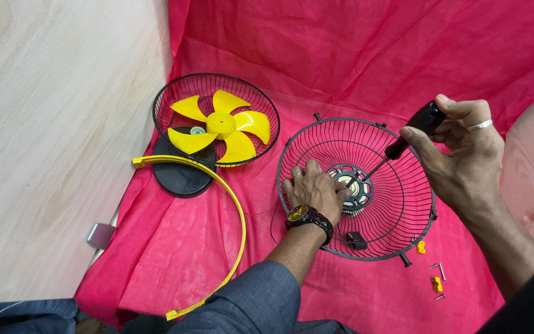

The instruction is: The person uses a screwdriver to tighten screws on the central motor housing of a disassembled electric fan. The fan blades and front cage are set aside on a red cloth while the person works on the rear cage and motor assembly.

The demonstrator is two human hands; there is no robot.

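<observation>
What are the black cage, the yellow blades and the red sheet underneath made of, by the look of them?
The black cage looks like thin metal wire with a dark coating: fine, evenly curved ribs. The yellow blades seem to be moulded plastic, smooth with a soft sheen. The red sheet appears to be thin woven or non-woven cloth: it creases and drapes. None of this is certain from sight alone.
</observation>
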